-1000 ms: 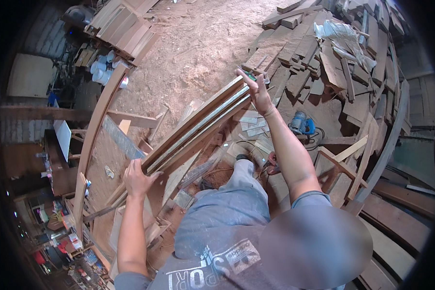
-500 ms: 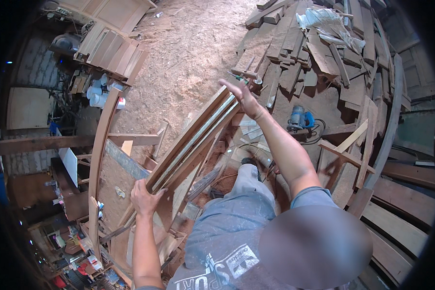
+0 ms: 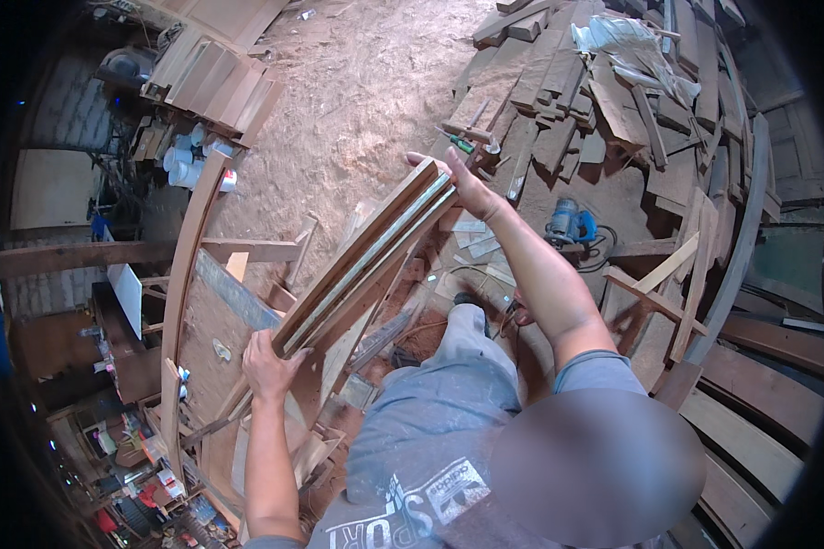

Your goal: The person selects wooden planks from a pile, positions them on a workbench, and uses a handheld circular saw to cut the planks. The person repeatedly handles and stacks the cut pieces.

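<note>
A bundle of long, narrow wooden boards (image 3: 339,279) slants across the middle, with a pale strip showing between the brown ones. At its near left end, my left hand (image 3: 270,368) is closed on the boards, thumb lying against the end. My right hand (image 3: 469,190) grips the far end, its palm on the end and its fingers reaching round the edge. Some of those fingers are hidden by the wood. Under the bundle, part of a wooden frame and loose offcuts are visible.
A blue power tool (image 3: 569,221) with a cord sits right of my right forearm. Stacked timber (image 3: 558,101) fills the far right. A hammer (image 3: 471,134) lies beyond my right hand. White buckets (image 3: 186,169) and an upright curved beam (image 3: 190,247) stand to the left. Sawdust covers the ground.
My right hand's fingers, stretched out earlier, now bend round the far end of the boards. My left hand stays at the near end. The whole view has shifted slightly.
</note>
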{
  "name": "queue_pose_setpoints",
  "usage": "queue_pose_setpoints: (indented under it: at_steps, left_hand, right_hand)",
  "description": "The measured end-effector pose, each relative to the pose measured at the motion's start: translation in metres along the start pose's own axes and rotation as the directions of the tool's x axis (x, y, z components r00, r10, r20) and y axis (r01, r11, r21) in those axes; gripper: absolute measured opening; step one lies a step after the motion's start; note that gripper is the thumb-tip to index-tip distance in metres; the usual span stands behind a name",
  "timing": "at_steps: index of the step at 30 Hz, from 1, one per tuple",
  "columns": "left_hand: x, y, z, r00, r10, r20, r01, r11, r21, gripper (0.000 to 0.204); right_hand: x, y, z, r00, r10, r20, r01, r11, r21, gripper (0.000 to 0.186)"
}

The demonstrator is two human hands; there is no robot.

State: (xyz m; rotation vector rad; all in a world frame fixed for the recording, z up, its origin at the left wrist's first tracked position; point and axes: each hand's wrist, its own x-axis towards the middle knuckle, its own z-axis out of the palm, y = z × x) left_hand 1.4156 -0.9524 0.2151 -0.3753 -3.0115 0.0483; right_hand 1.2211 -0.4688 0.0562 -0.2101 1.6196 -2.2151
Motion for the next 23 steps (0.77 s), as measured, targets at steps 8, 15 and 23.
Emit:
queue_pose_setpoints:
  at_steps: [8, 15, 23]
  left_hand:
    - [-0.004, 0.003, -0.003, 1.000, -0.023, 0.017, 0.023, 0.999, 0.023, 0.077]
    - [-0.003, 0.003, -0.002, 0.998, -0.052, 0.022, 0.052, 0.999, 0.008, 0.072]
    - [-0.004, 0.002, -0.001, 0.994, -0.082, 0.077, 0.080, 0.997, 0.022, 0.068]
  right_hand:
    - [-0.007, -0.017, 0.013, 0.996, -0.076, -0.042, 0.074, 0.997, -0.033, 0.107]
    - [-0.004, -0.015, 0.007, 0.986, -0.165, -0.006, 0.164, 0.985, -0.052, 0.103]
    - [0.006, -0.009, 0.007, 0.985, -0.173, 0.026, 0.173, 0.985, 0.004, 0.106]
